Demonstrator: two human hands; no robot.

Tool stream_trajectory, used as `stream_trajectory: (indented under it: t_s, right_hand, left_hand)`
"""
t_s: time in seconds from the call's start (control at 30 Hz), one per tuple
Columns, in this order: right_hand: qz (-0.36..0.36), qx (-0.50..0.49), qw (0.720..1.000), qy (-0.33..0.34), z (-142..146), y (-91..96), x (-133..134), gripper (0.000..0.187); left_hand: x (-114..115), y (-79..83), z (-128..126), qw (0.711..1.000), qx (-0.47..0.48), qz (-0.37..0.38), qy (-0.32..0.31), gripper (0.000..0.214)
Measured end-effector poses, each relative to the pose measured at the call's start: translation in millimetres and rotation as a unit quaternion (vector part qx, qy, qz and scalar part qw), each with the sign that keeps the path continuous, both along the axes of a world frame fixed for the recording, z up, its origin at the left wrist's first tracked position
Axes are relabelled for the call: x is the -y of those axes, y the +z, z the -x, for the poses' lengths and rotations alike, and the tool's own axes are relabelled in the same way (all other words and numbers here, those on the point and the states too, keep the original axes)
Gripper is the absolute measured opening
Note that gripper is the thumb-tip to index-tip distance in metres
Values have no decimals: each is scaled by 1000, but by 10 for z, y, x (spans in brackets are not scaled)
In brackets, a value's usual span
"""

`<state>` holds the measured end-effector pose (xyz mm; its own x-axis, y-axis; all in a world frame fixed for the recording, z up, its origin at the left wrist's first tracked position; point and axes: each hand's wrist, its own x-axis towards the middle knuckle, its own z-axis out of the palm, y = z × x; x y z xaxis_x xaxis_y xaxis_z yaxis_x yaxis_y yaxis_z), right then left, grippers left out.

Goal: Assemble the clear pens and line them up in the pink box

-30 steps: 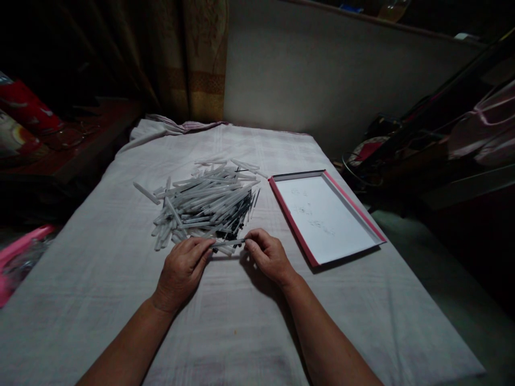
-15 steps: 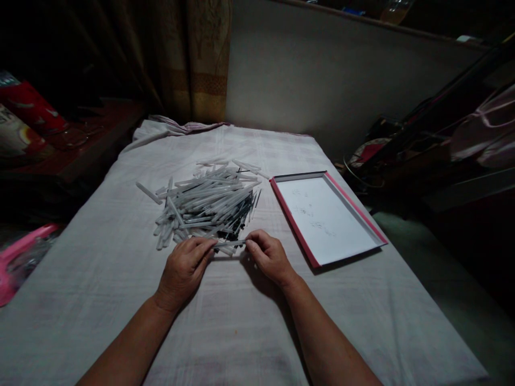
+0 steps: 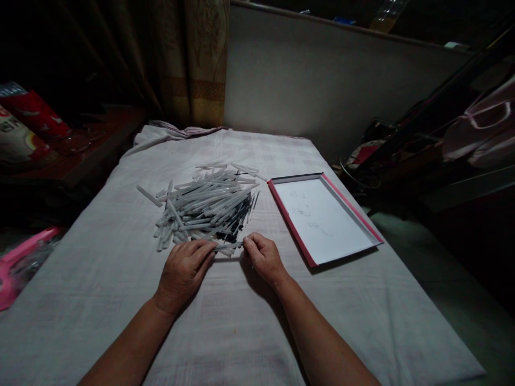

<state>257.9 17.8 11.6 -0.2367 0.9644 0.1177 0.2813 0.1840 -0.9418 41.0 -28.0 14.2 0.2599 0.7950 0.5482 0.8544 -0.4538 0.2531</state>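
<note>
Between my two hands, a thin pen with a pale see-through barrel lies crosswise, just above the cloth. My left hand pinches its left end, and the fingertips of my right hand are closed on its right end. Right behind the pen is a heap of translucent pen barrels. Thin black pieces that look like pen refills lie along the heap's right side, with small black parts at its near edge. My fingers cover both ends of the held pen.
A shallow tray-like box lid with red sides and a white bottom lies right of the heap. A pale checked cloth covers the table. Bags sit on a side surface at left. A pink plastic item shows beyond the left edge.
The view has shifted slightly. Both hands keep hold of the pen at its two ends, and the heap looks the same.
</note>
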Motion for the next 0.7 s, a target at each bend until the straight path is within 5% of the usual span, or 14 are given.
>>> stream_trajectory:
  t_s: [0.2,0.33,0.47,0.7]
  right_hand:
    - [-20,9,999,33,124,34,56,35]
    - [-120,91,987,58,255,121,46,27]
    - [-240,225,940,89,564,242,27,20]
    - [-235,408,875,113,1132,332,-53,28]
  left_hand:
    - [60,40,216,999,-21,-25,7,24]
    - [90,22,599,986,49,-31,158,21]
    - [116,-28,792,952,99,-4,288,26]
    - [110,-34,730,967,97,-13,234,27]
